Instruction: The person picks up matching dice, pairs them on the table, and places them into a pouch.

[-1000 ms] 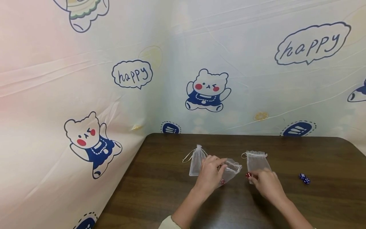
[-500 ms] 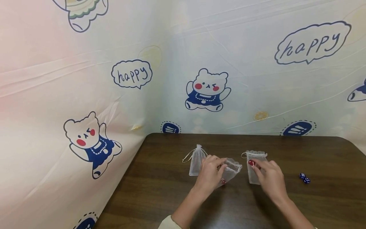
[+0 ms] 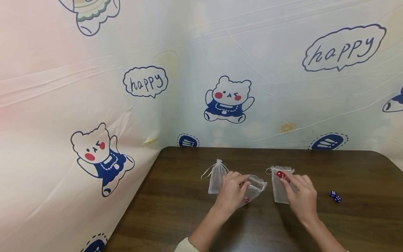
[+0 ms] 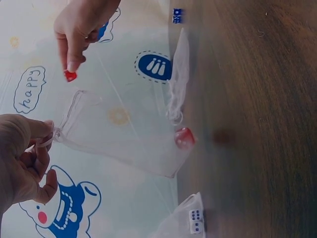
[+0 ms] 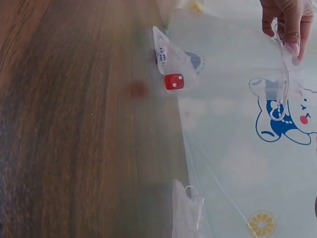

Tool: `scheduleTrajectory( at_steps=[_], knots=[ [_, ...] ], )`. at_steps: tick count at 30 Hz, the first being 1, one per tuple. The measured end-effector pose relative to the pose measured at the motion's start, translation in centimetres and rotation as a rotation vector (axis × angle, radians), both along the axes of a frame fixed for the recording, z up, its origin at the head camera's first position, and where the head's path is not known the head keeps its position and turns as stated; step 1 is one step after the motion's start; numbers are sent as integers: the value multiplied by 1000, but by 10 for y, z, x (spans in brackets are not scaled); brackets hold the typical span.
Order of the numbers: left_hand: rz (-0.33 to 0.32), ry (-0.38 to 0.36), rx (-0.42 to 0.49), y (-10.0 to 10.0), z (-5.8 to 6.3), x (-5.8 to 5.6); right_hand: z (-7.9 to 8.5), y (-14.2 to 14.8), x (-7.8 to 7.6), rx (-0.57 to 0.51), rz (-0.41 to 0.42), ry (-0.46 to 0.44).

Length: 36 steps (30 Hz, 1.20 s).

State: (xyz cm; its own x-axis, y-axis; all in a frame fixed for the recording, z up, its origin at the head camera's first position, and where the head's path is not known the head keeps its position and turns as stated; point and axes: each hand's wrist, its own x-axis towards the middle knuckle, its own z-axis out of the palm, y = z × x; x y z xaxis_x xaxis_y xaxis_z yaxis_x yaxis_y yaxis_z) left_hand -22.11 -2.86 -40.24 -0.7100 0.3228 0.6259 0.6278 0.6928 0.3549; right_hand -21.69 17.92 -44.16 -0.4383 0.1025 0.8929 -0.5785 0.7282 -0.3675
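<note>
My left hand (image 3: 231,190) pinches the rim of a sheer white organza drawstring bag (image 4: 124,148), holding it up with its mouth spread. One red die (image 4: 184,138) lies in the bottom corner of this bag. Between thumb and fingertips, my right hand (image 3: 302,199) pinches another red die (image 3: 280,174), to the right of the open mouth and apart from it. Below the right hand, a second organza bag (image 3: 280,194) lies flat on the table, partly covered in the head view.
Behind the left hand sits a third organza bag (image 3: 216,180), gathered at its neck, with white dice (image 4: 196,221) inside. Two blue dice (image 3: 335,196) lie on the brown wooden table (image 3: 362,224) to the right. A printed cloth (image 3: 270,105) hangs behind the table.
My right hand has lifted the red die up and away from low over the flat bag, to near that bag's top end. The left hand and its bag have stayed nearly still.
</note>
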Motion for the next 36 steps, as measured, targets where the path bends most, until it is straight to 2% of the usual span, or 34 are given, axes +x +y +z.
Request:
scheduleTrajectory(
  at_steps=[4, 10, 17, 25, 30, 36],
  knots=[
    [2, -3, -7, 1, 0, 1, 3, -2, -1, -32, 39, 93],
    [4, -2, -10, 2, -2, 1, 9, -6, 2, -54, 74, 148],
    [-10, 4, -2, 2, -3, -1, 14, -14, 5, -32, 135, 155],
    [-16, -19, 15, 3, -2, 1, 14, -23, 3, 20, 187, 204],
    [-21, -10, 15, 4, -3, 0, 15, -27, 1, 97, 189, 209],
    [-30, 14, 14, 6, -3, -1, 14, -28, 2, 177, 153, 151]
  ],
)
